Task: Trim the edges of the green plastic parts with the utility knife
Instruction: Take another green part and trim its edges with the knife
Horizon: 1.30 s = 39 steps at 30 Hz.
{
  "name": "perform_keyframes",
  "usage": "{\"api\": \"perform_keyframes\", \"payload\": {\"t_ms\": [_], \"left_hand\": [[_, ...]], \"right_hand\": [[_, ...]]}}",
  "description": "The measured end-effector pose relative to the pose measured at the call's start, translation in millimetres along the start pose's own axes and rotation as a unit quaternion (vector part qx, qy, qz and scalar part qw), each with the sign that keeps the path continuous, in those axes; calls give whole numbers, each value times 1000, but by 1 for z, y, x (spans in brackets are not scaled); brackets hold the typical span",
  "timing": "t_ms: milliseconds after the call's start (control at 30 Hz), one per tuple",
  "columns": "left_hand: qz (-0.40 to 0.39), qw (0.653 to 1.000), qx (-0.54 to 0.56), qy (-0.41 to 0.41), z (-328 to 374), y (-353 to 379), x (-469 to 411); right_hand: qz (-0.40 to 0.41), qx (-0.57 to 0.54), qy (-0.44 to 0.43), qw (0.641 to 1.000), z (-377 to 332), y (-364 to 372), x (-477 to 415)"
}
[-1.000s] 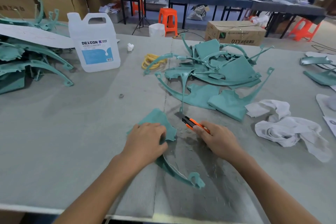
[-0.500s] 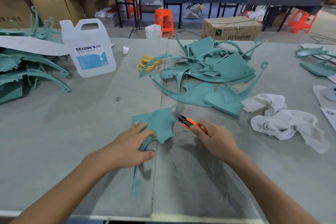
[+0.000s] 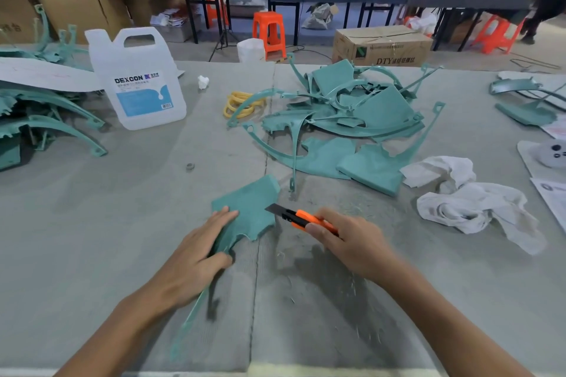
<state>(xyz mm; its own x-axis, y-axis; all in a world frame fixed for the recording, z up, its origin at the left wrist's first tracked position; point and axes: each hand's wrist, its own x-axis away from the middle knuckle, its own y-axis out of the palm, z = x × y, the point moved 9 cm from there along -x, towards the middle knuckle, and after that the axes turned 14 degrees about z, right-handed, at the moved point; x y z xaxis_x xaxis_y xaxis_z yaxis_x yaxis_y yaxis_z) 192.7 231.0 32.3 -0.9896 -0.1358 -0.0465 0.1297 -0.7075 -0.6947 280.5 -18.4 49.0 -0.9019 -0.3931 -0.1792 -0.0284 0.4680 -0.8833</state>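
A green plastic part (image 3: pixel 249 208) lies flat on the grey table (image 3: pixel 92 223) in front of me, with a thin curved arm running back toward the near edge. My left hand (image 3: pixel 196 257) presses on its left side with straight fingers. My right hand (image 3: pixel 346 242) grips an orange utility knife (image 3: pixel 301 218). The dark blade points left and meets the part's right edge. A pile of more green parts (image 3: pixel 346 119) lies behind, in the middle of the table.
A white DEXCON jug (image 3: pixel 137 79) stands at the back left beside another heap of green parts (image 3: pixel 39 119). White rags (image 3: pixel 468 202) lie to the right. Yellow rings (image 3: pixel 242 104) sit behind the part. Plastic shavings litter the table near my right hand.
My left hand turned the green part, swinging its thin arm from the right toward the near edge, then flattened on it. The knife moved left until its blade met the part's edge.
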Motion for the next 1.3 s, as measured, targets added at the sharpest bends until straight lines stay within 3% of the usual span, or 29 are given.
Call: {"api": "perform_keyframes", "payload": {"t_ms": [300, 467, 667, 800, 967, 1300], "left_hand": [[5, 998, 55, -28, 3, -9, 6], [-9, 997, 70, -10, 6, -10, 6], [19, 999, 29, -33, 0, -18, -4], [80, 993, -72, 50, 21, -22, -10], [149, 951, -252, 102, 37, -12, -15], [134, 958, -235, 93, 31, -18, -9]], "right_hand": [[-14, -130, 1, 991, -15, 7, -2], [-21, -148, -5, 989, -22, 9, -2], [-9, -114, -28, 993, -27, 15, -6], [-8, -112, -25, 993, -28, 15, -4], [-11, -124, -10, 992, -29, 12, -3], [-16, -203, 1, 979, -33, 15, 1]]}}
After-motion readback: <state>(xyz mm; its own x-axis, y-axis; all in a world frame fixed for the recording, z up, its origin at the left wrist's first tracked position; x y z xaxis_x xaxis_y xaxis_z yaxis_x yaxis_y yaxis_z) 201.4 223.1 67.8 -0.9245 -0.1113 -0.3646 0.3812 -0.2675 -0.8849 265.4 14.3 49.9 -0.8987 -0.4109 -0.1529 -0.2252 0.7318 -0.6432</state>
